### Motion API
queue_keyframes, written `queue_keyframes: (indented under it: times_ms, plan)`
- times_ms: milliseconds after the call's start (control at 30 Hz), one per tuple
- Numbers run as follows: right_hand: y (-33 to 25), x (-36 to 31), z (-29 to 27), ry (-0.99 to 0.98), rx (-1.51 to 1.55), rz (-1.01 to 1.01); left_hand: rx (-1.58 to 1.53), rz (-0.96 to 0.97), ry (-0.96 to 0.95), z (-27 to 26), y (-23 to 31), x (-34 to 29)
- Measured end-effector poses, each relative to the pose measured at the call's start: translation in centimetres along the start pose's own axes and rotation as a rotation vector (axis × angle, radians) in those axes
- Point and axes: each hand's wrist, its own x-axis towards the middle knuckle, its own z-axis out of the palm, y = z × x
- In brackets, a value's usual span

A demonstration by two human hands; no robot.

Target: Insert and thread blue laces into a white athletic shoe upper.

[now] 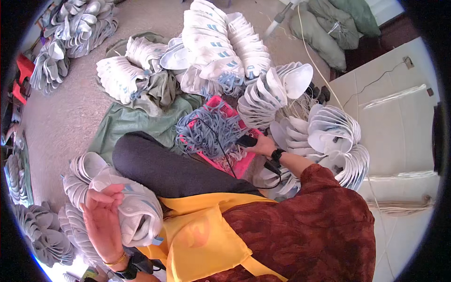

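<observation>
- We locate the white shoe [131,211] immediately right of the left hand [101,225], which is the nearer of the 2 hands.
- We read its long axis as diagonal, upper left to lower right; its opening faces lower right. We cannot confirm toe direction.
- We note the left hand's fingers apart and loosely curled, gripping nothing visible; shoe contact cannot be determined.
- We find the right hand [264,145] clamped on 1 black handheld device [246,140], over the right side of the pink basket [243,165].
- We see this device pointing left, its long axis roughly crosswise, toward the blue laces [209,129] in the basket.
</observation>
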Motion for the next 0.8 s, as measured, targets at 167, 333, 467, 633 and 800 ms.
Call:
queue_keyframes:
  times_ms: [167,333,467,633,800]
  plan:
    - [1.1,0.3,2.6,-0.148,-0.412,0.094,0.007,-0.022,0.093,0.6,0.2,0.1]
    - [2.8,2.0,7.0,-0.13,-0.565,0.016,-0.032,-0.056,0.087,0.3,0.4,0.3]
    - [2.3,3.0,9.9,-0.108,-0.612,-0.035,-0.047,-0.047,0.073,0.3,0.4,0.2]
    - [2.3,3.1,12.1,-0.129,-0.719,0.038,0.019,-0.03,0.207,0.5,0.0,0.0]
    - [1.7,2.1,11.1,-0.093,-0.72,0.035,0.053,-0.022,0.256,0.3,0.0,-0.6]
